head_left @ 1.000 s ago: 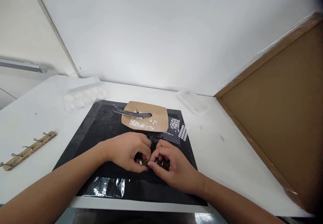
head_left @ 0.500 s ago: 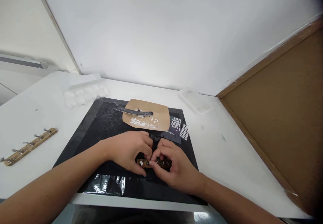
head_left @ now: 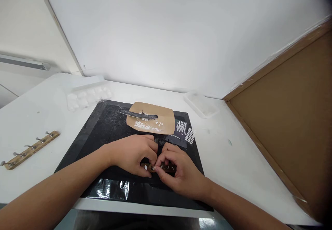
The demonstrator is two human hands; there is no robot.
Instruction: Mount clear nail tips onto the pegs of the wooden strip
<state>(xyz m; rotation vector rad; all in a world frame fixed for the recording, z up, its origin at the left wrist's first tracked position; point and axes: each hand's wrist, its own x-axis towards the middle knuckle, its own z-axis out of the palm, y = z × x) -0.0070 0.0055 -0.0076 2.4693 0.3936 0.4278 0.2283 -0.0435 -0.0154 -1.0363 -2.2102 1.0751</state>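
Because fingers [head_left: 165, 176] overlap it, the brown strip [head_left: 149, 168] shows partly.

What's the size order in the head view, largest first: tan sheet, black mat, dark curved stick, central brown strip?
1. Black mat
2. Tan sheet
Unranked below these: dark curved stick and central brown strip; the strip is partly hidden.

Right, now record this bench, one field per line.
left hand: curled over the small brown wooden strip
right hand: thumb and index fingertips together at the strip; anything between them unclear
surface: black rectangular mat
on mat: tan card bearing white chips and part of a dark curved file
left of mat: wooden bar with metal pegs
rear left: translucent compartmented plastic tray
rear right: shallow translucent tray
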